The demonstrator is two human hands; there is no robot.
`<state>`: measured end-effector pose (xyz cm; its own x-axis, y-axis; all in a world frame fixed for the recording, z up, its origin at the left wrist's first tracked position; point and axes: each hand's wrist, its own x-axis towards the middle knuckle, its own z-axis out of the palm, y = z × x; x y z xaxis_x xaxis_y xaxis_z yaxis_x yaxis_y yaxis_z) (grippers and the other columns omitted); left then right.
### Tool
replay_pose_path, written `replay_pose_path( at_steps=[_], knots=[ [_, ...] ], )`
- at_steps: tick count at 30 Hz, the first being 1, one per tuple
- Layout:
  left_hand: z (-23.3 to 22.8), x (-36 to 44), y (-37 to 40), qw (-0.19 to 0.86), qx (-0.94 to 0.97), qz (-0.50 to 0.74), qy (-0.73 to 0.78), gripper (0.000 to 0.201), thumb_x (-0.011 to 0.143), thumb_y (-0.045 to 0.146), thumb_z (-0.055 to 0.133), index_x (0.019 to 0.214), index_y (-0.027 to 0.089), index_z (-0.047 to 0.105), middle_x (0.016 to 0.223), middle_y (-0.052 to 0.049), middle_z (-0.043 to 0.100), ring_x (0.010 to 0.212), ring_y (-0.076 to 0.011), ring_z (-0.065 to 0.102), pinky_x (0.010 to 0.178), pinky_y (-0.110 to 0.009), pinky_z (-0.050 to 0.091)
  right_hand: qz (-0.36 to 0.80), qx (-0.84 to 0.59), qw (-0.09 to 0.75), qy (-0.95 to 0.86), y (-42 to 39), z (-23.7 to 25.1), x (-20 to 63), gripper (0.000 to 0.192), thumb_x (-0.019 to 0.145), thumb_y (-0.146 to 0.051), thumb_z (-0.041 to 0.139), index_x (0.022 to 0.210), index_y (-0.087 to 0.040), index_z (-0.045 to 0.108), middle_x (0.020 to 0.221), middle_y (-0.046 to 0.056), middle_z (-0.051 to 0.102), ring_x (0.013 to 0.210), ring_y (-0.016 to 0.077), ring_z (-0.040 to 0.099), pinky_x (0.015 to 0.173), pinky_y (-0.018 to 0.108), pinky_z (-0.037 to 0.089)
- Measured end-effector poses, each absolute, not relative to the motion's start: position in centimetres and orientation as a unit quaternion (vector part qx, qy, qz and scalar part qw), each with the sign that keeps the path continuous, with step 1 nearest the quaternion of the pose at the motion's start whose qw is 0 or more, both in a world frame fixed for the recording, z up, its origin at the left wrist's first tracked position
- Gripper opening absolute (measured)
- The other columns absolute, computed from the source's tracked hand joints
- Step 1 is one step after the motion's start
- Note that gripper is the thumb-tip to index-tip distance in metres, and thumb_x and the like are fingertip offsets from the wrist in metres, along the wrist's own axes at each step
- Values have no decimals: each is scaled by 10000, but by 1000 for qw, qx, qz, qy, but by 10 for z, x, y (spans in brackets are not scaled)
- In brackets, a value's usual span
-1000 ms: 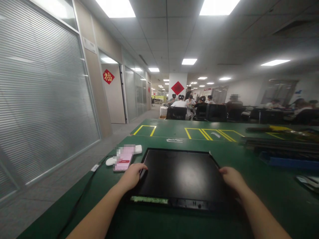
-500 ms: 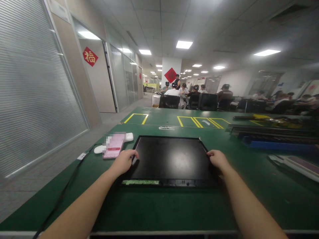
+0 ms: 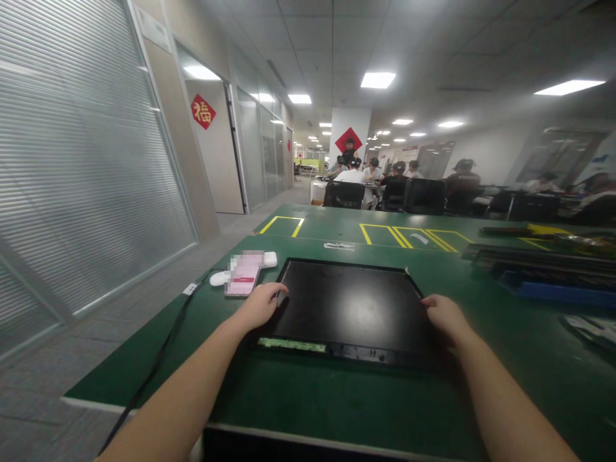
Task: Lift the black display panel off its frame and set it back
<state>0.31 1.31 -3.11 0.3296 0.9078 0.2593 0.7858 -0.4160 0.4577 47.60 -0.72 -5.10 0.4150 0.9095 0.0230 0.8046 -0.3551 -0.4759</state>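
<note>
A flat black display panel (image 3: 351, 308) with a thin dark frame lies on the green table (image 3: 337, 398), its screen facing up. Along its near edge runs a green circuit strip (image 3: 291, 345). My left hand (image 3: 264, 304) grips the panel's left edge, thumb over the rim and the other fingers hidden beneath or behind it. At the right edge, my right hand (image 3: 446, 318) is closed on the frame in the same way, its lower fingers mostly out of sight.
Left of the panel are a pink-screened phone (image 3: 244, 277), a white object (image 3: 270, 259) and a black cable (image 3: 161, 350). Yellow tape outlines (image 3: 385, 226) mark the table's far part. Dark strips and a blue tray (image 3: 553, 287) lie at right. Several people sit beyond, near chairs (image 3: 344, 194).
The whole view has swung left, so the table and panel appear further right. Both hands keep their hold on the panel's sides.
</note>
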Motion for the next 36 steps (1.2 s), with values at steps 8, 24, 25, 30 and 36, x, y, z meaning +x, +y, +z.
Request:
replay_pose_path(
  at_steps=[8,24,25,30,36],
  knots=[
    [-34,4,11,128,789,278,532,402,781,155,523,1164,171,645,1308,-134,573,1251,-262,517,1100,-392,363,150,-817,200,-519,-4,-53,482,337,705,-134,561,993,-164,733,979,106,734,856,224,683,705,270,475],
    [-32,-2,13,241,710,321,579,512,791,119,437,1263,194,622,1333,-52,634,1241,-236,568,1082,-370,392,125,-806,215,-537,-3,-55,481,314,691,-94,523,902,-169,743,975,93,737,890,218,676,708,262,468],
    [-31,-2,13,259,701,340,571,513,782,124,450,1261,191,620,1324,-49,641,1247,-235,563,1089,-380,388,128,-805,222,-535,-3,-55,481,313,687,-95,526,894,-173,746,960,91,739,876,215,679,710,261,471],
    [-28,0,17,434,594,443,512,528,787,120,480,1307,168,557,1287,-77,664,1161,-233,631,944,-372,526,138,-801,237,-532,-4,-57,481,331,679,-91,524,906,-184,744,966,82,740,886,209,683,713,253,473],
    [-24,5,17,524,443,486,542,476,787,25,508,1234,165,588,1208,-102,701,939,-189,720,751,-281,583,124,-803,222,-540,-2,-58,481,308,685,-108,531,902,-188,735,984,77,736,917,210,675,712,251,466]
  ],
)
